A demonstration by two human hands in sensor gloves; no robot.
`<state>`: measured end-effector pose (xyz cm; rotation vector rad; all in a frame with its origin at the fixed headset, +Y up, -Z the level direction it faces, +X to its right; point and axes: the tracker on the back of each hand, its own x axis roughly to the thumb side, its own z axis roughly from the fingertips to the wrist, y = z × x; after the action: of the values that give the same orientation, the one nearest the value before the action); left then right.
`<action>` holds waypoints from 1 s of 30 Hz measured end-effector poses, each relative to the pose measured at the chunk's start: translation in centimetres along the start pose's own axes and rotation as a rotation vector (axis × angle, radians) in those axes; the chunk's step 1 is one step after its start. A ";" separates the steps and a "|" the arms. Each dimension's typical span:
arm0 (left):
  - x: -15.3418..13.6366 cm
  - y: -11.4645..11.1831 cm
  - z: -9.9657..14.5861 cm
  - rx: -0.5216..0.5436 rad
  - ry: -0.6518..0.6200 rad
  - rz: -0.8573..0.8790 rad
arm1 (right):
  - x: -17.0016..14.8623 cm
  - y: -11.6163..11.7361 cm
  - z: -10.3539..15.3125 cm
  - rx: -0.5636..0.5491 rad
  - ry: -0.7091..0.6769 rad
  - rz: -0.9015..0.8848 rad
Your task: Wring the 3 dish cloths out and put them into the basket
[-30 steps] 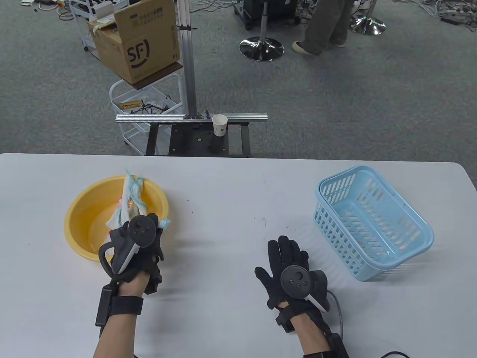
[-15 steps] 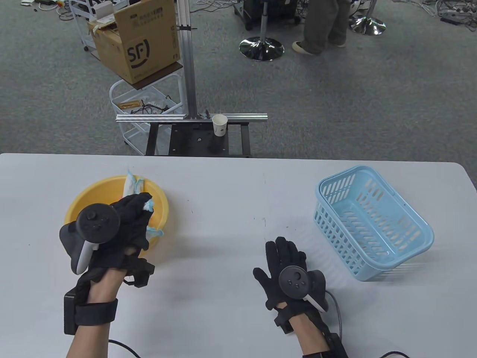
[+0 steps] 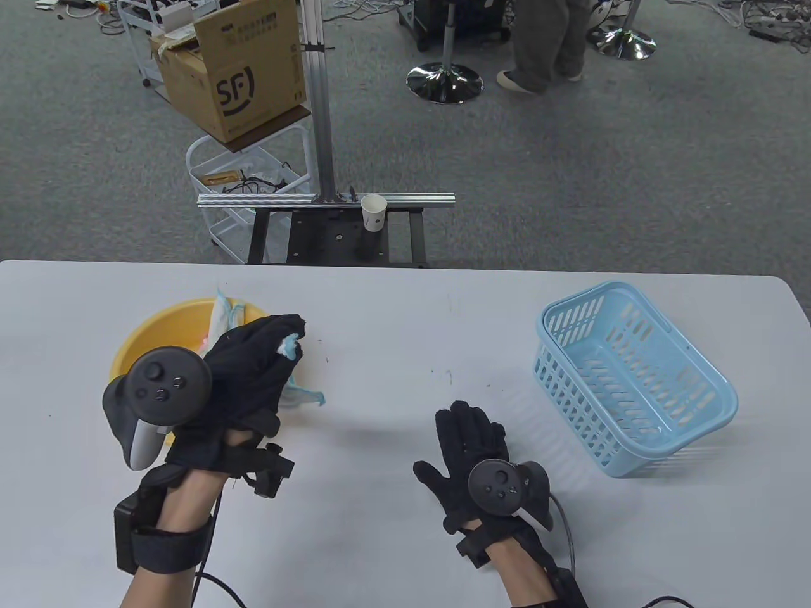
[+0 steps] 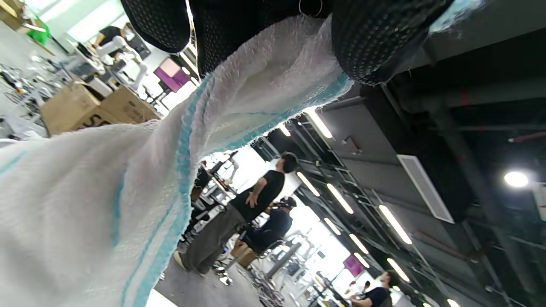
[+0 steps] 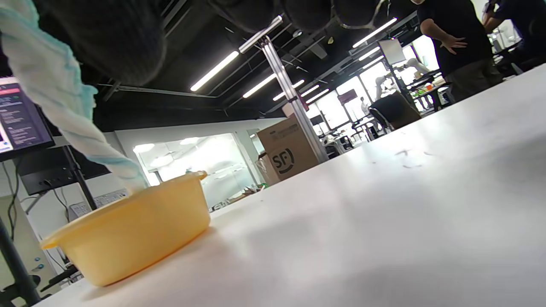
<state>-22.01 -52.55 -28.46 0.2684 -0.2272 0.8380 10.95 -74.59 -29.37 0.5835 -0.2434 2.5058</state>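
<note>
Left of the table view's middle: the left hand (image 3: 247, 373), raised above the table (image 3: 393, 329), fingers curled tight round a white dish cloth with teal stripes (image 3: 294, 396). One teal-edged corner sticking out between the fingertips, another flap hanging below the palm toward the frame's centre. In the left wrist view, the same cloth (image 4: 128, 183) draped from the gloved fingers (image 4: 371, 42) at the top edge and filling the lower left of the frame.

Behind that hand, at the left of the table view: a yellow basin (image 3: 158, 326) with more white and teal cloth (image 3: 223, 310) poking above its far rim; number of cloths inside impossible to tell. In the right wrist view, a twisted rope of cloth (image 5: 72, 123) running from upper left down into the basin (image 5: 128, 230).

Lower centre of the table view: the right hand (image 3: 469, 443), palm down, fingers straight and spread, holding nothing, low over the table; contact impossible to tell.

At the right of the table view: a light blue basket (image 3: 633, 380), well apart from both hands, with no cloth in it.
</note>
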 end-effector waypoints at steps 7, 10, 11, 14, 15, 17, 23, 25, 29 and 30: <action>2.8 -2.0 0.1 -0.055 -0.079 0.021 | 1.6 -0.5 0.1 -0.083 -0.109 -0.044; 3.7 -3.4 0.3 -0.084 -0.108 0.032 | 2.5 -0.8 0.2 -0.119 -0.172 -0.042; 3.9 -4.0 0.3 -0.098 -0.114 0.035 | 2.7 -0.9 0.2 -0.130 -0.186 -0.045; 4.5 -5.7 0.5 -0.135 -0.133 0.048 | 3.5 -1.1 0.5 -0.174 -0.245 -0.073; 4.7 -6.1 0.6 -0.143 -0.139 0.051 | 3.7 -1.2 0.5 -0.183 -0.259 -0.076; 5.1 -7.2 0.8 -0.167 -0.150 0.058 | 4.0 -1.3 0.6 -0.205 -0.280 -0.093; 5.9 -9.6 1.6 -0.213 -0.178 0.082 | 4.4 -1.2 0.7 -0.241 -0.261 -0.240; 6.1 -10.2 1.8 -0.219 -0.187 0.102 | 4.3 -1.1 0.7 -0.261 -0.232 -0.281; 5.9 -10.5 2.7 -0.236 -0.197 0.140 | 3.0 -1.3 0.6 -0.320 -0.111 -0.382; 5.7 -10.4 2.9 -0.237 -0.198 0.145 | 2.4 -1.5 0.6 -0.340 -0.058 -0.417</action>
<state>-10.71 -56.18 -25.47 0.1130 -0.5327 0.9186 10.15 -72.41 -27.72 0.5056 -0.5021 1.9916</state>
